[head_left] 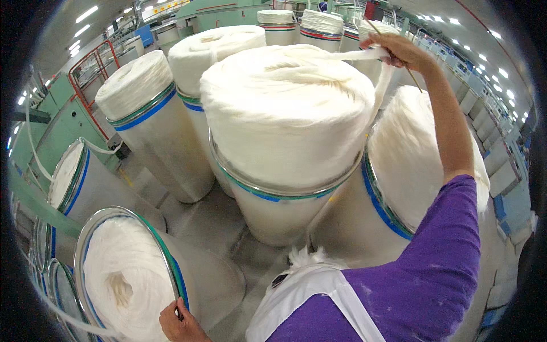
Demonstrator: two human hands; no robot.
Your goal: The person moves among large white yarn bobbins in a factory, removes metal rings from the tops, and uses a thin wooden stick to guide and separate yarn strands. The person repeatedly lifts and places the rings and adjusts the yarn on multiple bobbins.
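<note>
My right hand point(401, 52) is raised at the upper right, fingers closed around a white sliver strand point(364, 55) and a thin brown stick point(411, 77). The strand runs from the top of a big coil of cotton sliver point(285, 114), which bulges high above its can point(285, 214). Another piece hangs below the hand beside that coil. At the lower left, my left hand point(181, 324) grips the metal rim of a tilted-looking sliver can point(171, 259). Inside this can lies a white coil point(128, 273) with a hole in its middle.
A full can point(393, 171) stands under my right arm. More heaped cans point(154, 137) stand behind and to the left. Green machine panels point(68, 122) and a red railing point(85, 85) lie at the left. A loose strand point(37, 145) hangs near the left edge.
</note>
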